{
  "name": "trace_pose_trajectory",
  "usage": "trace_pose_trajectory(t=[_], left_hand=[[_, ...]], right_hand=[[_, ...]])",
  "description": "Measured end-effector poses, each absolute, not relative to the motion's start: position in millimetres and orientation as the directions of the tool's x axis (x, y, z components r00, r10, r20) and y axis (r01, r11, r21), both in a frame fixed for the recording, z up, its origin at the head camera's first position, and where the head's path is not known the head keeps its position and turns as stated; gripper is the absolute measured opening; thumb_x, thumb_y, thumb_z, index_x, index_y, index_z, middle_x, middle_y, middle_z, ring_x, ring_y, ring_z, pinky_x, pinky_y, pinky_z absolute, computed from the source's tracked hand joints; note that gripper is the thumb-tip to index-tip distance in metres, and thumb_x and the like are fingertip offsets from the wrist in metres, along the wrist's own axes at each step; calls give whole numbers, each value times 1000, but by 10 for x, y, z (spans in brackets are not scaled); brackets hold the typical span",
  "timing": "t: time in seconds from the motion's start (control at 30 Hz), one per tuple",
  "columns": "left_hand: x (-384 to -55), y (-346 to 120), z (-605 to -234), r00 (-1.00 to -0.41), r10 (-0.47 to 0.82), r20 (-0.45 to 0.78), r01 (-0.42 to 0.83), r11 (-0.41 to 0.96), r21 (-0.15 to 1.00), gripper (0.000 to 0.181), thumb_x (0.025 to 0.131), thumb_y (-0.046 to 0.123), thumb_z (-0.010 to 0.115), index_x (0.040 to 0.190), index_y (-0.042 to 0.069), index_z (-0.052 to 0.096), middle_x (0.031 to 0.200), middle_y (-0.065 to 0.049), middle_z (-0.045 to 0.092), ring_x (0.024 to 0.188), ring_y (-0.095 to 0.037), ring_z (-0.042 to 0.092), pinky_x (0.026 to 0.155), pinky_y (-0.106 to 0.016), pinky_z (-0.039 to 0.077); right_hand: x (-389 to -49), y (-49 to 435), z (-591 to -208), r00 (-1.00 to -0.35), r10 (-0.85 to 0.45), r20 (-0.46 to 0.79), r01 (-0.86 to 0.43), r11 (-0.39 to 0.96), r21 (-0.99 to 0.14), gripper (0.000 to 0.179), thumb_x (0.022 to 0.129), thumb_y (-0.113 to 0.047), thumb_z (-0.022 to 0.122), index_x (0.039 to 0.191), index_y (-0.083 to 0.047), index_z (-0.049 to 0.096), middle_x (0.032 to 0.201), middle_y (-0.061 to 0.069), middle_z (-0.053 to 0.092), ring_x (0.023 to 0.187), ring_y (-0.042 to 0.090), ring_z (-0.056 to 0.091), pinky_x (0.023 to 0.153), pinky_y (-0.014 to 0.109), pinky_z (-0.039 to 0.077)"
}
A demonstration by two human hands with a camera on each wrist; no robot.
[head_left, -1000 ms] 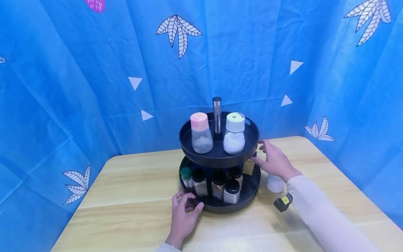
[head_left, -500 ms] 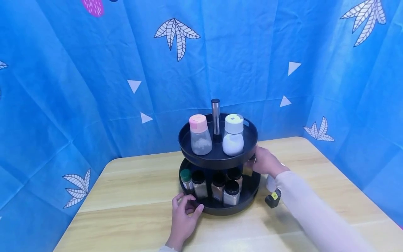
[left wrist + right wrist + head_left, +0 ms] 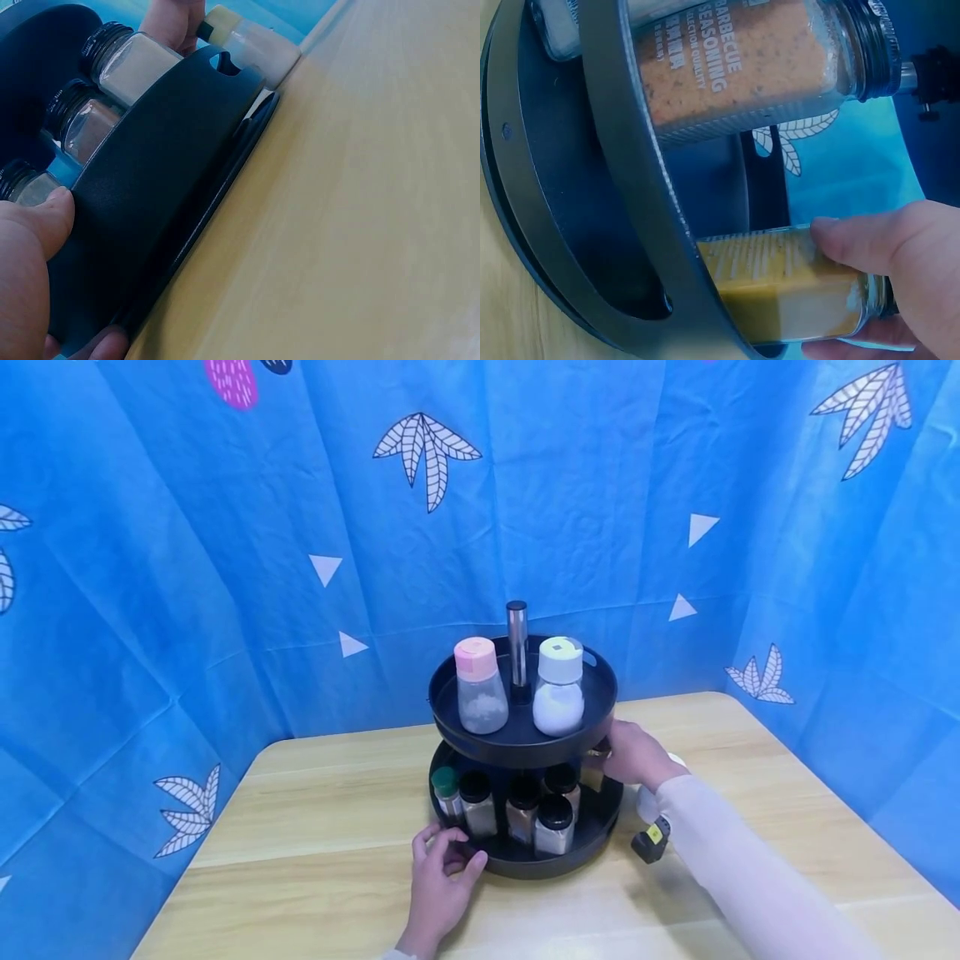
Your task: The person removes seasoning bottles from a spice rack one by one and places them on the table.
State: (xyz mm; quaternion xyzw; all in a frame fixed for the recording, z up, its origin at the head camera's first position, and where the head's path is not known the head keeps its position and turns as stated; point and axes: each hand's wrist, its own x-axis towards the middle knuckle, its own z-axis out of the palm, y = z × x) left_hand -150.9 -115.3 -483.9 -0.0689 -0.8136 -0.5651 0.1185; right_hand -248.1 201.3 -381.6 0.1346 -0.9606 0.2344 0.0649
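On the table stands a two-tier black spice rack, with its lower tray (image 3: 525, 867) and upper tray (image 3: 517, 753) around a metal post. My left hand (image 3: 441, 885) grips the lower tray's front-left rim, thumb on the wall and fingers beneath. Between the tiers, my right hand (image 3: 637, 756) pinches a square glass jar of yellow powder (image 3: 780, 289) near its lid. The jar sits just inside the lower tray's wall. A barbecue seasoning jar (image 3: 727, 75) stands close by. Several black-lidded jars (image 3: 553, 833) and a green-capped one (image 3: 447, 797) share that tray.
A pink-capped bottle (image 3: 482, 702) and a white-capped bottle (image 3: 558, 706) stand on the upper tray. Outside the rack, a pale bottle (image 3: 262, 52) stands on the table (image 3: 315, 827), partly hidden behind my right wrist. Blue curtain (image 3: 600, 510) encloses the table's back and sides.
My right hand has moved left from beside the upper tray's edge, in between the tiers, and taken hold of the yellow powder jar. My left hand stays at the rim.
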Motion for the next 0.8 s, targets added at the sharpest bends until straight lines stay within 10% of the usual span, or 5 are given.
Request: trace_pose_trajectory(t=[0.8], left_hand=[[-1505,-1165,-4882,-954,-21,298,271,358,894,30,82,26,78,101,11,60,133,-23,31,86,-19,61,76,-27,56]], right_hand=[[-2396,2048,-3831,-948,-211,237,-297,852,-430,38,78,-24,81,107,-13,59,108,13,69,100,35,65,87,52,50]])
